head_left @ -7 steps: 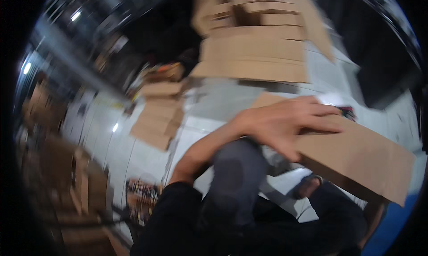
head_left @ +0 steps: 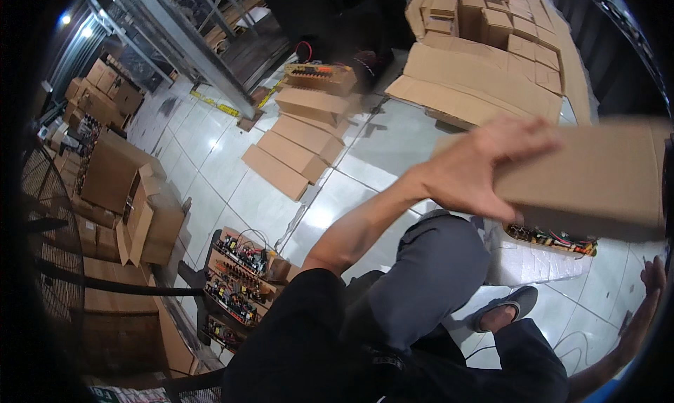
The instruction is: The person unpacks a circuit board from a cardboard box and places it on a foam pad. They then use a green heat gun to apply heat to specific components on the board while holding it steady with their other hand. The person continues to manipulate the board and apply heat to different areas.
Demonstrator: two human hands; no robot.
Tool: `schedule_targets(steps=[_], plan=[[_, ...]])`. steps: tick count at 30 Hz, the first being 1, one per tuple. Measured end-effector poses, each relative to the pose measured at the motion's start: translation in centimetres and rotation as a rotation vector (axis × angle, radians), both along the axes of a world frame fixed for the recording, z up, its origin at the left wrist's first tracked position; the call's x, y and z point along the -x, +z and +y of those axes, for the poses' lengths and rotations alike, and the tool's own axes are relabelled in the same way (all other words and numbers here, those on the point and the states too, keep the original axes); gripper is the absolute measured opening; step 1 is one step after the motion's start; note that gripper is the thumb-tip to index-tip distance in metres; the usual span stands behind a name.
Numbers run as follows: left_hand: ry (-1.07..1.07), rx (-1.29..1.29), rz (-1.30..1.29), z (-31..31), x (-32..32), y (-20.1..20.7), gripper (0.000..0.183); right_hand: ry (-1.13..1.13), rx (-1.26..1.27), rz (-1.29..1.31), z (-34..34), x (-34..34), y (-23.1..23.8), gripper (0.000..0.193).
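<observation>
A long closed cardboard box [head_left: 583, 175] is up in front of me at the right, tilted slightly. My left hand [head_left: 484, 164] grips its left end, fingers over the top and thumb on the near side; the fingers are blurred by motion. Lower down at the right rim, my right hand [head_left: 653, 278] is apart from the box, with its fingers partly spread and nothing clear in them. Under the box, a circuit board [head_left: 554, 240] with coloured wires and components lies on a white wrapped slab [head_left: 533, 266], partly hidden by the box.
Several flat brown boxes [head_left: 295, 150] lie on the tiled floor ahead. A large open carton [head_left: 484, 73] full of small boxes stands at the far right. Near my left side are a rack of circuit boards [head_left: 239, 280], a black fan [head_left: 53, 213] and stacked cartons [head_left: 151, 220].
My view has swung left. The box has risen and levelled, with my left hand still on it. My right hand, formerly hidden by the box's right end, now shows below it.
</observation>
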State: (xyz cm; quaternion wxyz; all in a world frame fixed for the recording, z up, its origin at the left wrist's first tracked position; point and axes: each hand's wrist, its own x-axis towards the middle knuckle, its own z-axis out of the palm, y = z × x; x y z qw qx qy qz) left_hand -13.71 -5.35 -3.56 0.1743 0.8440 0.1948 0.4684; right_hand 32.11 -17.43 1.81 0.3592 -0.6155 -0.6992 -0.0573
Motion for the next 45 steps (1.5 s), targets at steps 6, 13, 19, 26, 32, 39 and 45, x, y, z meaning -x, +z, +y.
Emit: schedule_targets(steps=[6, 13, 19, 26, 32, 39, 45], plan=[[0.578, 0.271, -0.648, -2.1, 8.0, -2.0, 0.115, 0.243, 0.229, 0.405, 3.3, 4.6, -2.9, 0.03], [1.351, 0.594, -0.85, -5.1, 21.6, -13.1, 0.109, 0.28, 0.492, 0.423, 4.2, 7.0, -3.9, 0.03], [1.936, 0.972, -0.432, -10.4, 26.1, -22.2, 0.106, 0.267, 0.557, 0.401, 4.7, 7.4, -4.2, 0.033], [2.488, 1.058, -0.357, -14.8, 40.2, -30.0, 0.112, 0.197, 0.61, 0.314, 5.1, 6.2, -4.7, 0.036], [2.014, 1.16, -0.437, -25.5, 52.7, -34.8, 0.091, 0.26, 0.549, 0.412, 7.9, 3.6, -8.2, 0.035], [1.923, 1.086, -0.221, -21.6, 47.2, -42.6, 0.075, 0.213, 0.579, 0.309, 7.0, 5.0, -6.2, 0.034], [1.779, 1.087, -0.254, -25.4, 49.1, -40.1, 0.079, 0.228, 0.573, 0.337, 7.4, 5.4, -6.7, 0.033]])
